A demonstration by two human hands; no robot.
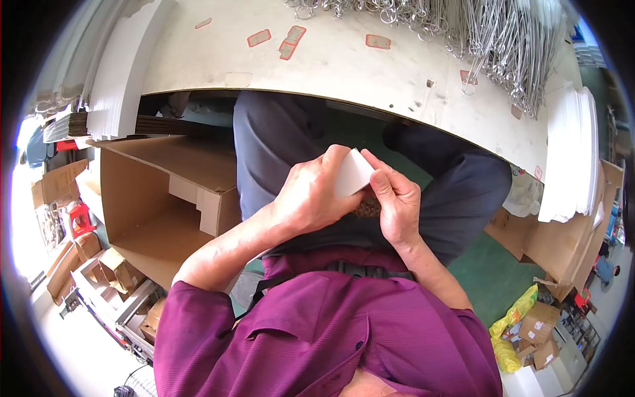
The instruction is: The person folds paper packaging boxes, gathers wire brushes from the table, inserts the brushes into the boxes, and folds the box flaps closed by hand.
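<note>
Between my two hands, above my lap, is a small white piece point(354, 173) that looks like card or a small box. My left hand point(311, 195) wraps round its left side with bent fingers. On the other side, the thumb and fingers of my right hand point(397, 202) pinch its right edge. Both hands are in front of the table's near edge, and the piece touches neither the table nor the legs visibly. Its underside is hidden by the fingers.
A pale table point(317, 66) spans the top, bearing a heap of metal wires with looped ends point(503, 46). White sheet stacks stand left point(122, 73) and right point(572, 152). An open cardboard box point(149, 205) is at left, another point(555, 238) at right, near a yellow bag point(508, 354).
</note>
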